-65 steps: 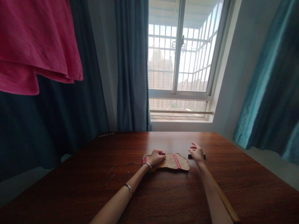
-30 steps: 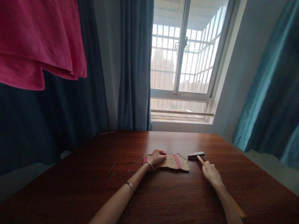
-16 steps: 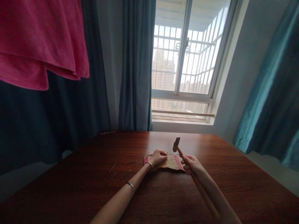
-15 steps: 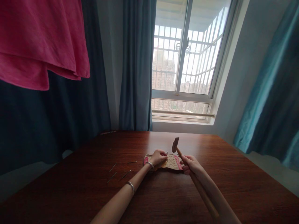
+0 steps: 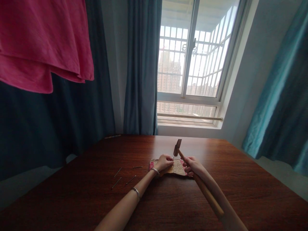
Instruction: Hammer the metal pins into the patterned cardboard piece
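Observation:
My right hand (image 5: 193, 166) is wrapped round the wooden handle of a hammer (image 5: 177, 148), whose metal head is up at the front, close over a nail (image 5: 173, 158). My left hand (image 5: 164, 162) pinches that nail upright between its fingertips. Under the left hand lies a flat piece covered in patterned material (image 5: 178, 167), cream with dark specks and pink bands at both ends. What is beneath its covering is hidden. Several loose nails (image 5: 130, 180) lie on the table to the left of my left forearm.
The brown wooden table (image 5: 149, 205) reaches back to the wall below a barred window (image 5: 187, 64). Blue curtains (image 5: 141, 70) hang on both sides. A pink cloth (image 5: 43, 45) hangs at the upper left.
The hammer head has shifted left and is now nearer the nail's top. My right hand has moved slightly left and up with it. My left hand stays at the nail.

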{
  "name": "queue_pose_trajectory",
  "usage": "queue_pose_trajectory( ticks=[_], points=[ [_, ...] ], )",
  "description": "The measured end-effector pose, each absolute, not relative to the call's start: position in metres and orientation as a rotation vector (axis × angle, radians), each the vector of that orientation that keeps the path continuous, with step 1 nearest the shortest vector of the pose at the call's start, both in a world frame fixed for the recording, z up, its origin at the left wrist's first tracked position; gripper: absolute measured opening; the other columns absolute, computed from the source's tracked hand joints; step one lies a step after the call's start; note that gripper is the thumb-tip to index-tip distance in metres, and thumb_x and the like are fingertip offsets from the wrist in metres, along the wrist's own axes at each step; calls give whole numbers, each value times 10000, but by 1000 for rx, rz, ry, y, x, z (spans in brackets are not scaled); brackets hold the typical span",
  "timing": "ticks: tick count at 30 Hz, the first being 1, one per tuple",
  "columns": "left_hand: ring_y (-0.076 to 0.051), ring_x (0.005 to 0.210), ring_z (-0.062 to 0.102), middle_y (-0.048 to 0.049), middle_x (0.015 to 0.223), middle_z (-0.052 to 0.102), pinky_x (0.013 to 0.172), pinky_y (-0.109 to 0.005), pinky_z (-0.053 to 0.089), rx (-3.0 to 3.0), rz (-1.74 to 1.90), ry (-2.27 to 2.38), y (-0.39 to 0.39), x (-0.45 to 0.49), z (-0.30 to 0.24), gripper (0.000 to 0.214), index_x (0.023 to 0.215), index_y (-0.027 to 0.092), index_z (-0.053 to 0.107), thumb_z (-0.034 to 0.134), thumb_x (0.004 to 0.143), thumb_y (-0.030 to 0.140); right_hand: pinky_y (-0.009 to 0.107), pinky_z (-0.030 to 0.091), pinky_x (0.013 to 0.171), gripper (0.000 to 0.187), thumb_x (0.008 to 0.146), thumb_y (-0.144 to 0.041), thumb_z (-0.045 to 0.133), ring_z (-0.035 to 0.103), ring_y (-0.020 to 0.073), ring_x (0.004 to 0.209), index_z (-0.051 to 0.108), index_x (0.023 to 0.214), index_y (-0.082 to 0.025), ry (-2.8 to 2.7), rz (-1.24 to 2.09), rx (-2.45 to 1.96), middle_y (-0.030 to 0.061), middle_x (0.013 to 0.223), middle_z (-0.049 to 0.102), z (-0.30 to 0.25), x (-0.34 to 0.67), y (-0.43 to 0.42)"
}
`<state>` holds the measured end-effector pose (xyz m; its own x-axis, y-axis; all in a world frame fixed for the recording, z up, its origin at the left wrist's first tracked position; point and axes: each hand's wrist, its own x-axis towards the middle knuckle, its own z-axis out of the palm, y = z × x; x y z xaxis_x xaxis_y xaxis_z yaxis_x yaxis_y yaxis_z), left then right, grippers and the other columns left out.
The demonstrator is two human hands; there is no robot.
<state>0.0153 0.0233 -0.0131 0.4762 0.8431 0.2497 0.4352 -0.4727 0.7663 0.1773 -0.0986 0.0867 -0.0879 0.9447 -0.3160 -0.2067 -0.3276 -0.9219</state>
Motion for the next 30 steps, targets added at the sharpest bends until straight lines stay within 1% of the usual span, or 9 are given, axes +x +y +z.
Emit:
queue_pose_trajectory(
  ticks=[4, 11, 14, 16, 18, 21, 24, 26, 30],
  points=[
    [-155, 657, 557, -44, 693, 675, 616, -220, 400, 2113, 839, 1084, 22, 15, -12, 285, 746, 87, 716, 576, 669, 323, 121, 161, 301, 224, 832, -393, 536, 282, -1, 290, 451, 795, -189, -907, 1549, -1257, -95, 508, 405, 88, 174, -99],
    [-156, 662, 568, -46, 718, 688, 613, -218, 406, 2117, 834, 1069, 24, 15, -14, 289, 771, 97, 720, 577, 675, 329, 112, 156, 292, 213, 787, -352, 592, 285, -1, 303, 485, 793, -168, -883, 1587, -1188, -83, 509, 413, 84, 175, -96],
    [-155, 657, 571, -45, 699, 685, 601, -216, 402, 2125, 840, 1057, 24, 15, -16, 289, 784, 94, 724, 577, 677, 319, 100, 157, 273, 141, 769, -245, 576, 272, -4, 310, 507, 847, -149, -781, 1643, -1046, -70, 522, 437, 77, 181, -97],
    [-157, 660, 574, -50, 704, 687, 592, -216, 399, 2123, 838, 1059, 25, 15, -17, 296, 798, 91, 726, 579, 674, 316, 89, 170, 253, 98, 737, -146, 537, 261, -2, 315, 509, 831, -135, -684, 1718, -945, -74, 501, 408, 72, 188, -100],
    [-161, 666, 578, -57, 725, 693, 596, -222, 401, 2122, 840, 1076, 24, 15, -16, 304, 806, 88, 729, 585, 667, 316, 71, 190, 239, 126, 706, -68, 496, 267, 5, 320, 500, 810, -139, -563, 1764, -850, -84, 484, 366, 69, 196, -105],
    [-169, 681, 582, -61, 741, 697, 618, -233, 409, 2124, 838, 1112, 21, 15, -13, 303, 804, 90, 732, 588, 659, 314, 53, 224, 232, 197, 718, -13, 483, 335, 12, 342, 476, 849, -160, -405, 1753, -778, -59, 543, 430, 71, 207, -115],
    [-171, 685, 586, -56, 737, 698, 616, -233, 410, 2112, 820, 1110, 18, 15, -9, 301, 810, 97, 732, 578, 666, 311, 67, 318, 264, 172, 778, -49, 529, 406, 12, 370, 449, 863, -176, -318, 1743, -794, -8, 667, 538, 75, 217, -124],
    [-170, 682, 587, -58, 733, 698, 600, -227, 405, 2104, 813, 1101, 17, 15, -8, 302, 813, 93, 730, 574, 667, 306, 75, 377, 312, 156, 801, -99, 562, 428, 9, 381, 438, 844, -183, -277, 1771, -760, -8, 684, 553, 77, 223, -131],
    [-168, 686, 583, -54, 730, 694, 584, -218, 391, 2121, 803, 1103, 17, 14, -8, 300, 809, 90, 727, 566, 673, 304, 61, 409, 386, 164, 828, -176, 561, 418, 5, 381, 406, 776, -189, -189, 1984, -539, -82, 539, 418, 73, 231, -145]
  ],
)
